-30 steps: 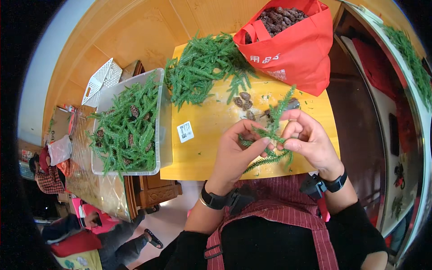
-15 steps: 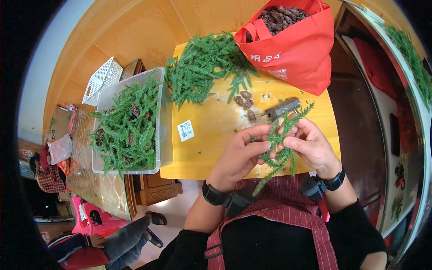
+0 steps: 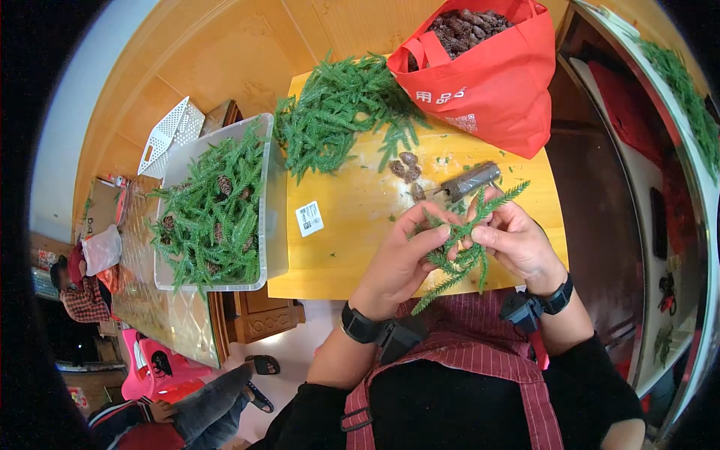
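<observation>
A green artificial pine sprig (image 3: 466, 259) hangs between my two hands over the near edge of the yellow table (image 3: 360, 262). My left hand (image 3: 411, 251) pinches it from the left with thumb and fingers. From the other side, my right hand (image 3: 517, 244) grips its stem between thumb and forefinger. Just beyond the hands lies a dark roll in clear wrap (image 3: 471, 180), with a thin stick by its left end. Several loose pine cones (image 3: 406, 168) sit left of that roll.
A pile of pine sprigs (image 3: 337, 112) covers the table's back left. Behind stands a red bag (image 3: 495, 90) of pine cones. Left is a clear bin (image 3: 264, 225) of sprigs and cones, near a white basket (image 3: 172, 135). Another person's legs (image 3: 214, 409) show lower left.
The sprig has turned a little in my hands, its lower tip swinging left and its upper tip tilting right. Both hands keep hold of it.
</observation>
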### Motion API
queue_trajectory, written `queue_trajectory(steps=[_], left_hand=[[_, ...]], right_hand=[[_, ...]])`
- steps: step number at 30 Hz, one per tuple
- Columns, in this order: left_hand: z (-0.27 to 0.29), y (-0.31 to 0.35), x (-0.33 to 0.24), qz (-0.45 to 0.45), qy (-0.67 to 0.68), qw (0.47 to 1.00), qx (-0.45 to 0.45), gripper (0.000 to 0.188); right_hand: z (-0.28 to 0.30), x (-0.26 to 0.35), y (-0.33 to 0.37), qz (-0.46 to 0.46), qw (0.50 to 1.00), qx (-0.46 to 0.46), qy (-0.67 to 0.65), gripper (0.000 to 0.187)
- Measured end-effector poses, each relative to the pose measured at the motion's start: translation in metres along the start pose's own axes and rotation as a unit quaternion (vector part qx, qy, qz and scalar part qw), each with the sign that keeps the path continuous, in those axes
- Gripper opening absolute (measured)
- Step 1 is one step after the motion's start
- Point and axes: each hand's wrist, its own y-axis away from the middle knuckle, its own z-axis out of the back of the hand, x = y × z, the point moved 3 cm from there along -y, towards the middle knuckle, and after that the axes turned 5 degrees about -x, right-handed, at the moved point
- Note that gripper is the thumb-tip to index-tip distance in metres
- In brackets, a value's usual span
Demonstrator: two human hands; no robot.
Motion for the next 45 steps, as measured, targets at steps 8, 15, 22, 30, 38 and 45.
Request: queue_trajectory(steps=[8,15,22,30,38,45], left_hand=[[0.013,0.003,0.005,-0.049,-0.127,0.990,-0.042,0.021],[0.012,0.002,0.004,-0.098,-0.158,0.981,-0.060,0.019],[0.010,0.001,0.003,-0.118,-0.193,0.972,-0.059,0.021],[-0.003,0.001,0.000,-0.165,-0.174,0.969,-0.059,0.019],[0.002,0.004,0.002,-0.117,-0.207,0.967,-0.095,0.012],[0.002,0.005,0.002,-0.134,-0.207,0.963,-0.108,0.010]], right_hand=[[0.001,0.000,0.002,-0.014,0.998,-0.042,0.036,0.038],[-0.006,0.005,-0.001,-0.002,0.991,-0.013,0.132,0.031],[-0.015,0.002,0.002,0.003,0.991,-0.050,0.121,0.014],[-0.019,0.006,0.004,0.038,0.989,-0.095,0.110,0.018],[-0.021,0.010,0.004,0.038,0.987,-0.071,0.136,0.022],[-0.011,0.005,0.001,0.026,0.989,-0.046,0.140,0.022]])
